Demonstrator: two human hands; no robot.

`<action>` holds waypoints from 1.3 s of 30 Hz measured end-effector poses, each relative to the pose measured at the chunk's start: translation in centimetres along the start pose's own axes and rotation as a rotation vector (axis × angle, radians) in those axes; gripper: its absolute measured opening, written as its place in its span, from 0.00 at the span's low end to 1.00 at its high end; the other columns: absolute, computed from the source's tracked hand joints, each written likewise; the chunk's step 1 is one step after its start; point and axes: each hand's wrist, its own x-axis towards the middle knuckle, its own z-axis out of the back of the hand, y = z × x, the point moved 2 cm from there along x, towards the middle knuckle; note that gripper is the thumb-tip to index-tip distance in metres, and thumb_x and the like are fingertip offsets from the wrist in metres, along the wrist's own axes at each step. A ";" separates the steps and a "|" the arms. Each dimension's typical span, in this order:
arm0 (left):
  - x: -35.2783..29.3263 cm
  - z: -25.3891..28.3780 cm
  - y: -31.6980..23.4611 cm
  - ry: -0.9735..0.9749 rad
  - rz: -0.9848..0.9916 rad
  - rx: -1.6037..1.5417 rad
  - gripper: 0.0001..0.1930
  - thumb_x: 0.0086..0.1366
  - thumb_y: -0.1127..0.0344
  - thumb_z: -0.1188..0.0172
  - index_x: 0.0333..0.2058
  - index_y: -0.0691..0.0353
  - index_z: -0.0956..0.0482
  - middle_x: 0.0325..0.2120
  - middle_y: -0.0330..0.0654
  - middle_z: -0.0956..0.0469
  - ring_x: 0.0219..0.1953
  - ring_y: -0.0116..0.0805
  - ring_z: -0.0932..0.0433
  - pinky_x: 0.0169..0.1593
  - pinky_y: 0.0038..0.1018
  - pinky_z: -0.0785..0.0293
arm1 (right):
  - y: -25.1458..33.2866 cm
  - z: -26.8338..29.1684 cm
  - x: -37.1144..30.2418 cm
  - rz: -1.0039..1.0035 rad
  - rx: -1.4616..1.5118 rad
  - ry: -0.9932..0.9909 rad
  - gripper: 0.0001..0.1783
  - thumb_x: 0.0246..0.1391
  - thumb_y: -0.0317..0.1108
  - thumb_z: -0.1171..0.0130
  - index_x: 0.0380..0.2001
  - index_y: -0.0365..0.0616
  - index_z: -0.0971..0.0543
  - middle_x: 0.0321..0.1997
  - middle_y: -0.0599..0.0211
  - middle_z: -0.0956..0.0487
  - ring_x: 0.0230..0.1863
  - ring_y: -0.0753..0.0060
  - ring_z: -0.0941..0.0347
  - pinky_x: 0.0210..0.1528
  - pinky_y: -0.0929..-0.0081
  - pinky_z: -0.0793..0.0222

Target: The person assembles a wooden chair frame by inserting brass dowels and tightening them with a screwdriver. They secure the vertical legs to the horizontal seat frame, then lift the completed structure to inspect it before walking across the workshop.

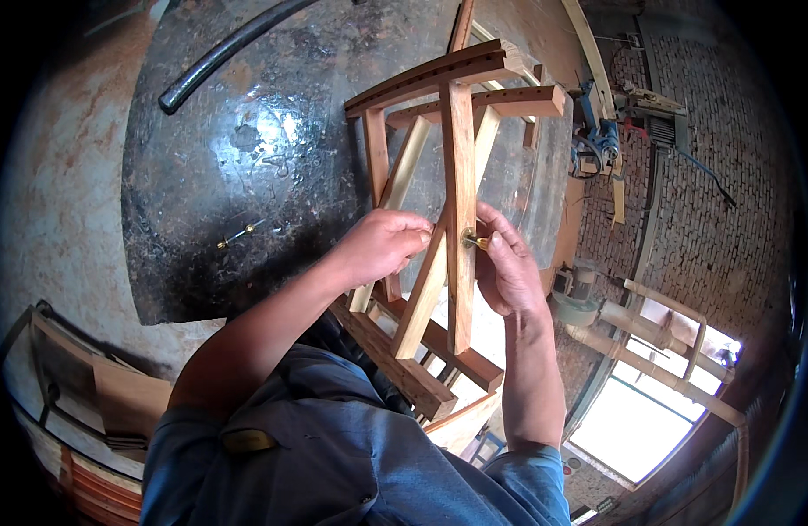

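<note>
A wooden folding stool frame (459, 167) with crossed legs stands tilted in front of me, partly over the dark tabletop. At the crossing of the near right legs sits a brass-coloured fastener (482, 244) with a washer-like disc against the wood. My right hand (509, 270) pinches this fastener from the outer side, fingers closed. On the inner side of the same crossing, my left hand (388, 245) has thumb and forefinger pressed together; what they hold is hidden. A thin rod with brass-coloured ends (240, 234) lies on the table, left of my left hand.
The dark, worn tabletop (185, 175) spreads ahead and left. A black curved tube (220, 63) lies at its far left. Wooden strips and a blue tool (601, 131) are at the far right. Pale pipes (658, 373) run beside a bright window. Boards (128, 399) lean at lower left.
</note>
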 end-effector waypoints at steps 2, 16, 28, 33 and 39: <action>-0.1 0.0 0.1 -0.001 -0.004 0.006 0.10 0.66 0.68 0.48 0.38 0.69 0.23 0.17 0.29 0.33 0.17 0.16 0.38 0.20 0.17 0.42 | 0.2 0.0 0.1 0.003 0.023 0.019 0.31 0.55 0.39 0.38 0.58 0.37 0.34 0.52 0.60 0.27 0.52 0.70 0.30 0.57 0.72 0.34; 0.1 -4.3 0.6 -0.209 -0.152 0.194 0.12 0.59 0.69 0.37 0.40 0.69 0.23 0.31 0.38 0.21 0.35 0.20 0.26 0.40 0.22 0.27 | -0.8 1.4 0.4 0.033 0.041 -0.106 0.20 0.59 0.30 0.47 0.54 0.39 0.35 0.46 0.62 0.26 0.45 0.75 0.28 0.51 0.74 0.30; 5.8 -9.9 4.4 -0.168 -0.296 0.257 0.15 0.64 0.69 0.44 0.47 0.69 0.25 0.38 0.43 0.20 0.41 0.24 0.25 0.46 0.22 0.28 | -0.3 9.8 1.9 -0.016 -0.135 -0.090 0.22 0.59 0.36 0.44 0.54 0.38 0.31 0.40 0.68 0.24 0.37 0.80 0.27 0.41 0.80 0.28; 6.7 -8.1 3.6 -0.268 -0.044 0.439 0.15 0.65 0.67 0.46 0.49 0.64 0.23 0.32 0.39 0.20 0.28 0.22 0.28 0.34 0.21 0.29 | -1.4 15.6 2.8 -0.063 0.006 0.015 0.20 0.59 0.39 0.45 0.50 0.39 0.30 0.38 0.66 0.24 0.37 0.76 0.27 0.41 0.75 0.26; 6.8 -4.0 6.3 -0.244 0.127 0.258 0.20 0.65 0.73 0.51 0.56 0.70 0.32 0.24 0.36 0.29 0.19 0.18 0.38 0.20 0.18 0.42 | -3.8 20.5 4.9 -0.065 0.076 0.017 0.24 0.57 0.46 0.43 0.46 0.35 0.29 0.36 0.59 0.24 0.35 0.67 0.25 0.37 0.67 0.24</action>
